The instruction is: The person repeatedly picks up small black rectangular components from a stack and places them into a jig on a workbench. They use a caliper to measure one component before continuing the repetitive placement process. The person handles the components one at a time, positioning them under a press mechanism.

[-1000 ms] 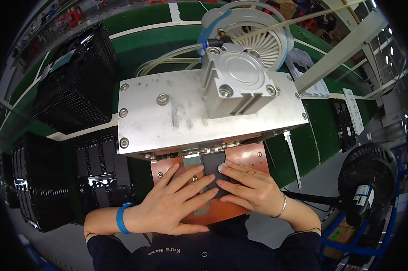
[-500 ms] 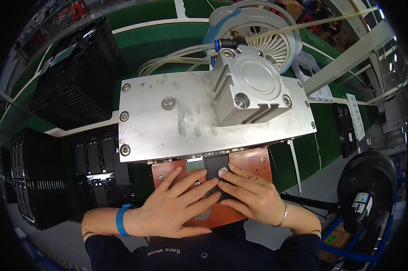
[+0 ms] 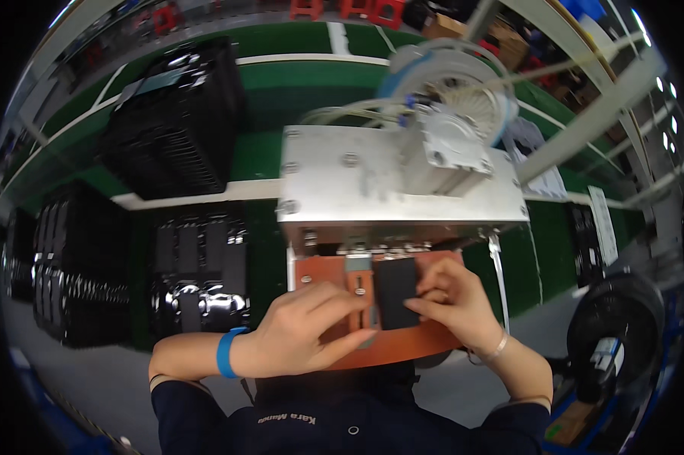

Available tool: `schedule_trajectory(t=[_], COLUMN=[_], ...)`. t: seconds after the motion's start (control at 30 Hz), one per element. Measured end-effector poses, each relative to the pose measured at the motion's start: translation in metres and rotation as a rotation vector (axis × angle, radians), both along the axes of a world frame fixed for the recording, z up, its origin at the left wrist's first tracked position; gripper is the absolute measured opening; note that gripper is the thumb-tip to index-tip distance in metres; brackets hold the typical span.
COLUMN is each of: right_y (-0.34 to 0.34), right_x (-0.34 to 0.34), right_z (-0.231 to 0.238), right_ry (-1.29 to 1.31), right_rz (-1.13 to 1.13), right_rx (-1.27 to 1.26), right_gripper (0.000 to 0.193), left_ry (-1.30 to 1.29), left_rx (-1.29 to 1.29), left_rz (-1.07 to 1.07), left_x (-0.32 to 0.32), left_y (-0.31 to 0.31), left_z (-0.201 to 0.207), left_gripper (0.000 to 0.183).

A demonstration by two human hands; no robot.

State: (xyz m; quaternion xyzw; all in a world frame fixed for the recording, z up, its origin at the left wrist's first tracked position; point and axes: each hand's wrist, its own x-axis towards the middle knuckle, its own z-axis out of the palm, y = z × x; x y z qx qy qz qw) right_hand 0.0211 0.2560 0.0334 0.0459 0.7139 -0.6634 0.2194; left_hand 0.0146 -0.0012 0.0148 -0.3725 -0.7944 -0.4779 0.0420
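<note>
A dark, flat rectangular piece (image 3: 396, 292) lies on an orange-brown plate (image 3: 387, 350) in front of a metal press-like fixture (image 3: 349, 186). My right hand (image 3: 459, 303) is at the piece's right edge, fingers curled in and thumb tip over the edge; whether anything small sits between them is blurred. My left hand (image 3: 300, 330), with a blue wristband (image 3: 226, 354), hovers over the plate's left part, its thumb and fingers apart and nothing between them. Beside the piece runs a slotted orange strip (image 3: 361, 284) with a screw.
Ribbed black parts are stacked at the far left (image 3: 179, 125) and near left (image 3: 76, 265), with a flat black tray-like part (image 3: 200, 269) beside them. A desk fan (image 3: 463, 95) stands behind the fixture. Another black fan (image 3: 611, 326) is at the right.
Both hands have drawn apart, off the dark piece's middle, so more of it shows. The white round bit under my right fingertips is out of sight. The view has shifted.
</note>
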Motion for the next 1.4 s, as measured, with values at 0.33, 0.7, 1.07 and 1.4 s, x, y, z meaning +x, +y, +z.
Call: schedule_trajectory(t=[0.33, 0.7, 1.07, 1.4], right_y=[-0.106, -0.243, -0.246, -0.044], right_x=[-0.003, -0.093, -0.083, 0.008], right_z=[0.028, -0.079, -0.067, 0.017], right_ry=[0.877, 1.713, 1.856, 1.650], right_rz=[0.527, 1.090, 1.245, 0.426], right_rx=[0.303, 1.090, 1.280, 1.050], right_gripper=[0.034, 0.005, 0.013, 0.040], left_ry=[-0.395, 0.028, 0.014, 0.231], left_rx=[0.352, -0.347, -0.487, -0.351], left_rz=[0.623, 1.362, 1.165, 0.992], left_x=[0.063, 0.098, 0.101, 0.083], left_y=[-0.105, -0.190, -0.188, -0.166], left_z=[-0.022, -0.122, -0.116, -0.054], left_gripper=[0.031, 0.038, 0.038, 0.044])
